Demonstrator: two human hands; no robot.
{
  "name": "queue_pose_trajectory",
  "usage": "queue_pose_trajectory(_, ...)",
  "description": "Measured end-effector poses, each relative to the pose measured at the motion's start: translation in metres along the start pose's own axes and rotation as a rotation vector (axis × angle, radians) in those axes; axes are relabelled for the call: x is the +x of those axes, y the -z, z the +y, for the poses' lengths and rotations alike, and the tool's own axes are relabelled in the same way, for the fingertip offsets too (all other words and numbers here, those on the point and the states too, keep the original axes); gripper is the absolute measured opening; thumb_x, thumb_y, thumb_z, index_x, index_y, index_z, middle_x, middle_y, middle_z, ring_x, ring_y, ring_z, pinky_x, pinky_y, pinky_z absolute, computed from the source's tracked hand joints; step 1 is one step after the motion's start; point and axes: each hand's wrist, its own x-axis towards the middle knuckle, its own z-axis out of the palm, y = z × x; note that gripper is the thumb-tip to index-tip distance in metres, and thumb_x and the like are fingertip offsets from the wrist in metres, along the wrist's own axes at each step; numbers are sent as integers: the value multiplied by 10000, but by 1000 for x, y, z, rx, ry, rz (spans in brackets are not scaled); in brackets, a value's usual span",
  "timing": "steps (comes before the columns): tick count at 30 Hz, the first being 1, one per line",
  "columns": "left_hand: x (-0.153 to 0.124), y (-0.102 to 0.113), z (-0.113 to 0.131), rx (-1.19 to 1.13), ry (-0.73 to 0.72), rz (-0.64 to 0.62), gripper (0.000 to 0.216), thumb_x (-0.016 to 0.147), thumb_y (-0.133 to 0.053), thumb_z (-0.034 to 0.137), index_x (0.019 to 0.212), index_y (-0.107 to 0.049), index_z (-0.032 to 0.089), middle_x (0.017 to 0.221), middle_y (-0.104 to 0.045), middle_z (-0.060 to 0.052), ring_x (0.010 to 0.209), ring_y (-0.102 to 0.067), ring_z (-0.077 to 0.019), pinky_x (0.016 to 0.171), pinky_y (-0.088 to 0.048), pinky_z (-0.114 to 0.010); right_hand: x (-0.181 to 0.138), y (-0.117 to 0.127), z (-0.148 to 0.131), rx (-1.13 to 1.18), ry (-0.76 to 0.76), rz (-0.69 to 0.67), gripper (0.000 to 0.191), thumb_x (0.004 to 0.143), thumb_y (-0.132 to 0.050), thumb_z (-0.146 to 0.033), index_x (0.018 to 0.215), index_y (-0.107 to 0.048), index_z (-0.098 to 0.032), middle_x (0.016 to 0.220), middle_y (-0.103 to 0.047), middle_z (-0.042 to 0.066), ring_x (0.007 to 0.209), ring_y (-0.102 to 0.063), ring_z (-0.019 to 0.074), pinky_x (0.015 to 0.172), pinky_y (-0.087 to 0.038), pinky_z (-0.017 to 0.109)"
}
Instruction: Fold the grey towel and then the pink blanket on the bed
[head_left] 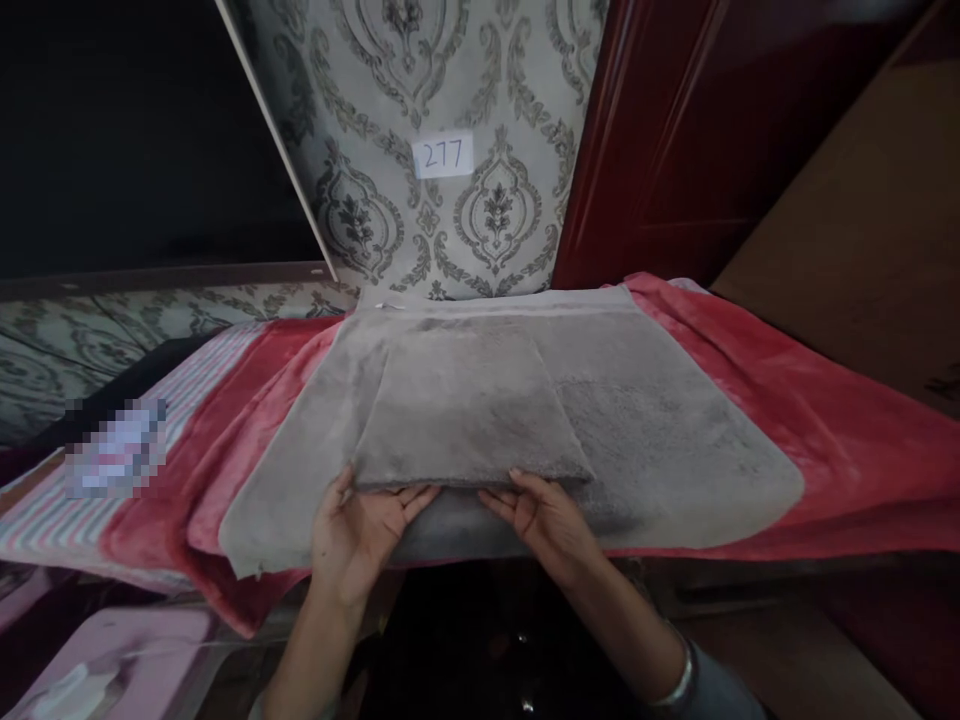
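Observation:
A folded grey plush cloth (465,410) lies over a larger grey plush cloth (660,450) of the same kind. Whether the two are one piece I cannot tell. My left hand (364,525) is palm up at the near left of the fold, its fingers reaching under the edge and its thumb on the corner. On the near right, my right hand (540,515) pinches that same edge, thumb above and fingers below. Fingertips of both hands partly disappear beneath the cloth.
A red blanket (840,430) spreads under the grey cloth, with striped fabric (187,380) at left. Behind stand a patterned wall (352,130) bearing a paper marked 277 (444,154), a dark screen (150,140) and a red door (675,130). A pink stool-like object (157,640) sits lower left.

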Motion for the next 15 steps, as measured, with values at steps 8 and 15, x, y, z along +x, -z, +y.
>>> queue_pose_trajectory(8,25,23,19,17,2,71,507,867,-591,396,1355,-545,271,1201,-726,-137,1157,-669,-362,983,-528,-619,10,44,-41,30,117,42,241,716,-785,-315,936,-704,-258,1134,-733,30,1068,-669,268,897,-587,446)
queue_pose_trajectory(15,53,6,47,201,69,168,406,837,-608,220,1241,-626,180,878,-783,-77,772,-761,-251,818,-631,-413,47,58,-99,-283,94,-3,341,706,-814,-206,1036,-737,-239,1063,-757,22,914,-715,195,769,-591,274)
